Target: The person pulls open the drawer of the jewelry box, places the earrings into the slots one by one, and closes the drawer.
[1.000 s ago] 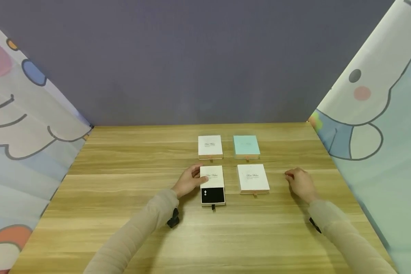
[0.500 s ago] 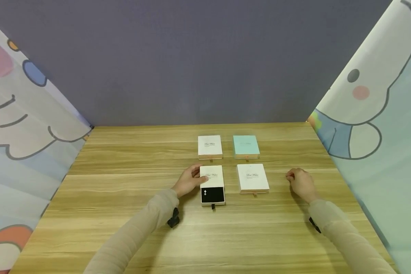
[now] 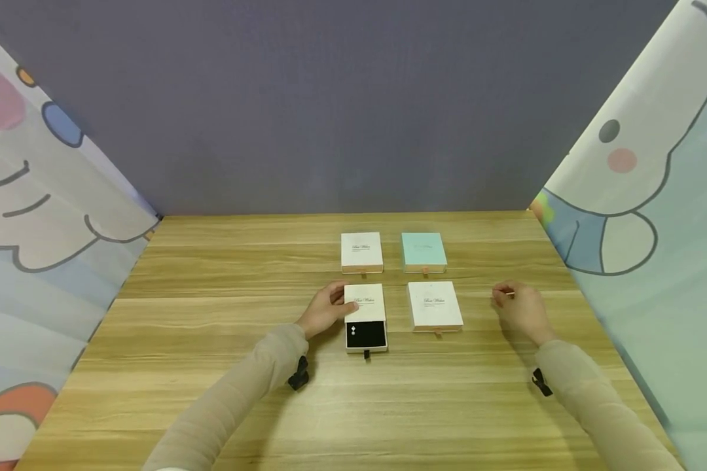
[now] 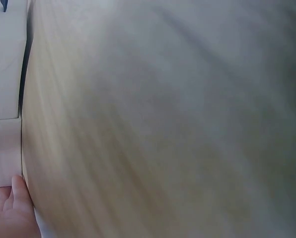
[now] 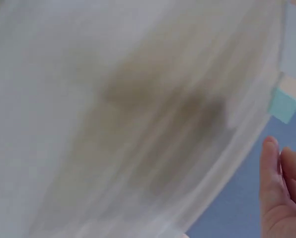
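Note:
My left hand (image 3: 323, 313) holds the cream box (image 3: 365, 303) by its left side, thumb on the lid; in the left wrist view, fingertips (image 4: 20, 191) touch the box's end. Its drawer (image 3: 367, 351) stands partly out, showing a black pad (image 3: 370, 335) with a small shiny earring (image 3: 353, 331) at its left. To the right of the boxes is my right hand (image 3: 524, 313), fingers curled and thumb near the forefinger. A tiny pale item (image 3: 510, 295) appears between the fingertips, too small to identify. In the right wrist view, thumb and finger (image 5: 272, 183) nearly meet.
A white box (image 3: 436, 306) lies to the right of the opened one. Behind stand another white box (image 3: 362, 250) and a turquoise box (image 3: 423, 250), both with drawers in. The wooden table (image 3: 212, 275) ends at a grey wall (image 3: 353, 118), with printed cloth at both sides.
My right hand has shifted slightly right and turned a little, its fingers now showing a small gap with a pale speck. My left hand and the boxes stay as they were.

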